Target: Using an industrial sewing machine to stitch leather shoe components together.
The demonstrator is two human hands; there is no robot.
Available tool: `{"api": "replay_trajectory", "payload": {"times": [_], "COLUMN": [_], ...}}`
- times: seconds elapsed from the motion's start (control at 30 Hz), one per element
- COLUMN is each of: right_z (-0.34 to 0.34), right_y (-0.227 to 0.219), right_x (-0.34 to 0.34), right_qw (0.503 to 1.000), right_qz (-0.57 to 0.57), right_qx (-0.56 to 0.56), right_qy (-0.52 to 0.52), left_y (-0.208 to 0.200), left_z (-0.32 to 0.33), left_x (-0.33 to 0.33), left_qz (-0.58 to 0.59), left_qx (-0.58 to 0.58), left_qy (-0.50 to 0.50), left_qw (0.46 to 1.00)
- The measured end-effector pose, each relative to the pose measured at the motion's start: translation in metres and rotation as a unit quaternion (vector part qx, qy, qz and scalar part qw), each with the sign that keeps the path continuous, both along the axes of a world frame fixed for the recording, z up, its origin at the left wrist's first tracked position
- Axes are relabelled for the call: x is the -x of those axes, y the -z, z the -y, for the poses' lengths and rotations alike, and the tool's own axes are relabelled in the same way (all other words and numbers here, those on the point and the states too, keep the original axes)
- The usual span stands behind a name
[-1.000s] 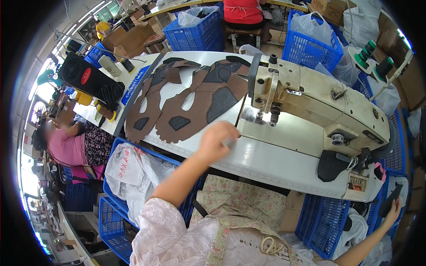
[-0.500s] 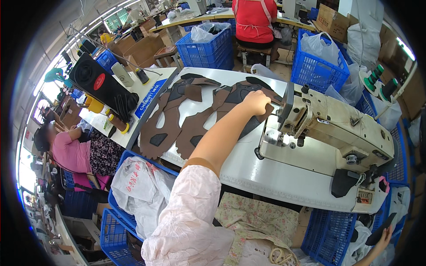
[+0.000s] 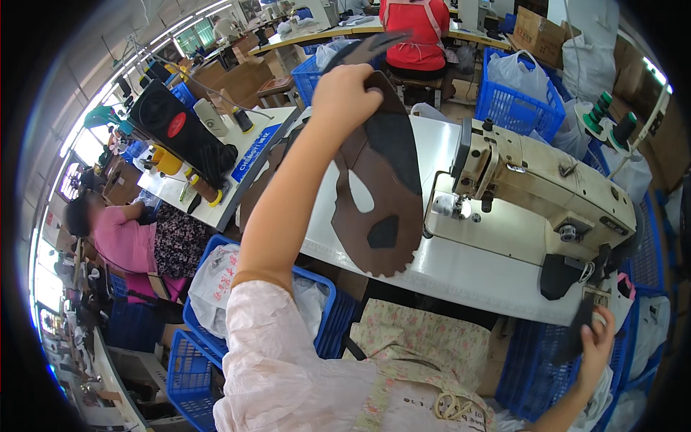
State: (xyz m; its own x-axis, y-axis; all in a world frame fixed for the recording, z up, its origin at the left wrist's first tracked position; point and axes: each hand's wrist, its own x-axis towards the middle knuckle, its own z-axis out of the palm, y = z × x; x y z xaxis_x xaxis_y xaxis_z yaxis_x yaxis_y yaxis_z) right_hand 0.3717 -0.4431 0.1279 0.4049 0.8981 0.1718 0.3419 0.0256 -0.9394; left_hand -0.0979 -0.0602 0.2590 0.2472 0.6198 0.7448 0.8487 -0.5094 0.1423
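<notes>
We see the left hand (image 3: 344, 99) with its fingers closed on the upper part of a brown piece (image 3: 396, 246), which is in front of the white table (image 3: 471, 288), to the left of the sewing machine (image 3: 554, 191). Its long axis runs nearly upright in our view: the rounded, toothed end points down toward the wearer, and a narrow strip goes past the hand to the upper right. The material looks flat, matt and leather-like, with an oval opening, a small dark angular patch and a large dark panel along the right edge. We cannot tell whether its lower end touches the table. Well apart, the right hand (image 3: 599, 342) pinches a black, long piece (image 3: 574, 335), slanting from upper right to lower left, near the table's right corner.
</notes>
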Motion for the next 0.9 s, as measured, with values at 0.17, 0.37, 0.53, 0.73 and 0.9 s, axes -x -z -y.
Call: {"api": "replay_trajectory", "payload": {"times": [0.17, 0.37, 0.53, 0.73, 0.9], "right_z": [-0.077, -0.117, -0.116, -0.097, -0.072], "right_y": [0.001, -0.032, -0.019, 0.019, 0.042], "right_x": [0.099, 0.189, 0.229, 0.199, 0.174], "right_qw": [0.980, 0.900, 0.895, 0.955, 0.965], "right_qz": [0.099, 0.311, 0.300, 0.146, 0.069], "right_qx": [-0.152, -0.257, -0.229, -0.056, 0.018], "right_qy": [-0.078, -0.166, -0.240, -0.253, -0.252], "left_y": [0.007, 0.051, 0.084, 0.113, 0.124], "left_z": [0.102, 0.193, 0.239, 0.259, 0.240], "left_x": [0.022, 0.018, -0.007, -0.038, -0.043], "left_qz": [0.017, 0.011, 0.048, 0.062, 0.073], "left_qx": [-0.049, 0.020, 0.113, 0.225, 0.095], "left_qy": [0.111, 0.169, 0.256, 0.304, 0.437], "left_qw": [0.992, 0.985, 0.959, 0.924, 0.891]}}
